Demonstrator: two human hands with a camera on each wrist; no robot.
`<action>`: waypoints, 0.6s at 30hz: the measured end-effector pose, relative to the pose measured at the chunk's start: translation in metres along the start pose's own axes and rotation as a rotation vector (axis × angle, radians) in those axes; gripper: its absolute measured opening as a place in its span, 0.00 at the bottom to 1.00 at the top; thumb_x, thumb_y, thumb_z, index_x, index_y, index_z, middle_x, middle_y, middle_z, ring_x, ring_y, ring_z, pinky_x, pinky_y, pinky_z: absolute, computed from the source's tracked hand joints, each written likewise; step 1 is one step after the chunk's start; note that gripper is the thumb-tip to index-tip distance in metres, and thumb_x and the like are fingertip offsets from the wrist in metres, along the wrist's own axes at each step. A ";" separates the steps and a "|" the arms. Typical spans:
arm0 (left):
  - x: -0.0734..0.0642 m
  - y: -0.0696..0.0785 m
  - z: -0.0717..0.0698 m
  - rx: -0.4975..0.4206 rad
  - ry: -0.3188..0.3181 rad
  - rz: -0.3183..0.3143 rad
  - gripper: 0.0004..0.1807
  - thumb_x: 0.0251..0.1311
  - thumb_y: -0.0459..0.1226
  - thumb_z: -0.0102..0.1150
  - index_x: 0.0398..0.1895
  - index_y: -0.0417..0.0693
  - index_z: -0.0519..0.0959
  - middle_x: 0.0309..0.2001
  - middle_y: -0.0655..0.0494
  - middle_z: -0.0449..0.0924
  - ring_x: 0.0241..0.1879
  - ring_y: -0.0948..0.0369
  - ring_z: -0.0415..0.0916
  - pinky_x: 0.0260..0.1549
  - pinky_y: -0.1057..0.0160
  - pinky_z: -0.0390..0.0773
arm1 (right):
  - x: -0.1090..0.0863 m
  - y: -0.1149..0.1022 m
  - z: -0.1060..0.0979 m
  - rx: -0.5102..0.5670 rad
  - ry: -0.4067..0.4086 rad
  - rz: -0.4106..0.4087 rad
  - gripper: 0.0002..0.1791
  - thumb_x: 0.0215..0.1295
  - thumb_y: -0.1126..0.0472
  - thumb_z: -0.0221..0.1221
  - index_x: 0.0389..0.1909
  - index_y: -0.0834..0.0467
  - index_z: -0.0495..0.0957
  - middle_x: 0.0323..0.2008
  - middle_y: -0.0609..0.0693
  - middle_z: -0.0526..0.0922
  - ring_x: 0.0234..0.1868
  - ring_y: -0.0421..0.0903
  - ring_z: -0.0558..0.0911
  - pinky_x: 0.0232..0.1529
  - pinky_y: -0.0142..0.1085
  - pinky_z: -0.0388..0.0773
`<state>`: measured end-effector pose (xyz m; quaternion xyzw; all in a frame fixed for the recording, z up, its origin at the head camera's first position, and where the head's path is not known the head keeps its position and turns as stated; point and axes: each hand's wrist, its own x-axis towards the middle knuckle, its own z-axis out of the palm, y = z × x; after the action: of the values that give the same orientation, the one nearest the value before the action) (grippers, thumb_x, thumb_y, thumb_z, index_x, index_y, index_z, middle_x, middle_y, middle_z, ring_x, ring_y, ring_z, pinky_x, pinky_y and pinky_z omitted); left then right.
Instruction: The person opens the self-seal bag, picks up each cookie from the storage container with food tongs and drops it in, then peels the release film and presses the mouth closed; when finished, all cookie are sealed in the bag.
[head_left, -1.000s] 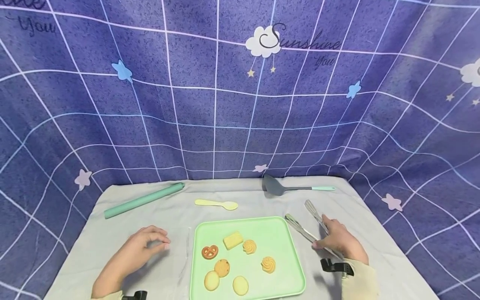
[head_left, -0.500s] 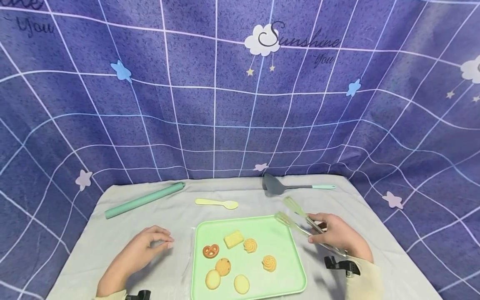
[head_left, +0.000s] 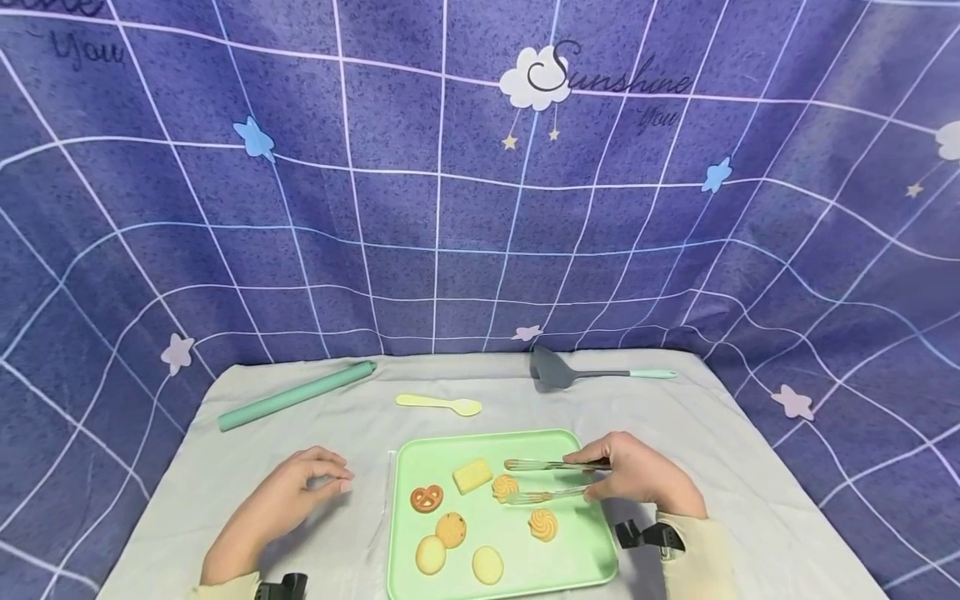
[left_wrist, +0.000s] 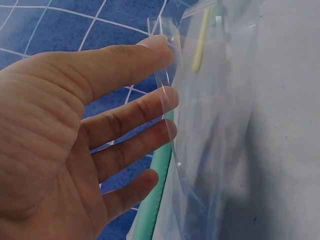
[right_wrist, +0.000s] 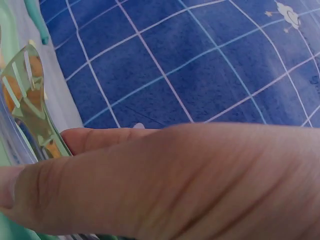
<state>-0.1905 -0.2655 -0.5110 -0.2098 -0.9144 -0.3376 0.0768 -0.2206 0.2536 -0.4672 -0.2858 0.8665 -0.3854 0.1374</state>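
right hand (head_left: 641, 477) reaches over the green tray's (head_left: 577, 567) right edge, fingers grasping slotted tongs (head_left: 542, 465); left hand (head_left: 300, 492) half-curled at clear plastic (left_wrist: 212, 125), hold indeterminable.

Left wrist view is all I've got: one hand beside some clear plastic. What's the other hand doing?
Observer: The right hand is holding metal tongs.
Operator: Ooh, what are they over?
Observer: A green tray, their tips around a swirled cookie; I can't tell whether they touch it.
Operator: Anything farther back, on the right?
Observer: Yes, a spatula with a dark blade and a mint handle end.
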 end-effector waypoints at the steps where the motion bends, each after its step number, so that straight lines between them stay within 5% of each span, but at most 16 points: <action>1: 0.000 0.000 0.000 0.000 -0.003 -0.005 0.03 0.61 0.38 0.71 0.38 0.55 0.90 0.46 0.61 0.81 0.48 0.55 0.78 0.51 0.50 0.78 | 0.001 -0.001 0.001 0.001 -0.003 0.005 0.30 0.43 0.71 0.78 0.53 0.59 0.86 0.48 0.52 0.87 0.51 0.56 0.84 0.50 0.49 0.82; 11: 0.000 0.001 -0.001 -0.019 -0.015 -0.024 0.03 0.62 0.40 0.70 0.38 0.55 0.89 0.45 0.66 0.80 0.48 0.56 0.78 0.51 0.51 0.78 | 0.003 0.006 0.001 -0.100 0.021 0.017 0.33 0.48 0.58 0.79 0.57 0.59 0.81 0.48 0.50 0.85 0.50 0.51 0.82 0.53 0.44 0.80; 18: 0.000 0.000 0.000 -0.020 0.009 -0.003 0.03 0.62 0.40 0.70 0.38 0.56 0.88 0.44 0.68 0.80 0.47 0.57 0.78 0.50 0.52 0.79 | -0.001 0.012 -0.001 0.244 0.011 -0.040 0.36 0.56 0.65 0.75 0.62 0.61 0.68 0.44 0.70 0.75 0.36 0.54 0.83 0.39 0.41 0.85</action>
<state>-0.1910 -0.2654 -0.5111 -0.2078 -0.9109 -0.3477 0.0784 -0.2250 0.2606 -0.4753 -0.2819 0.8081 -0.4923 0.1589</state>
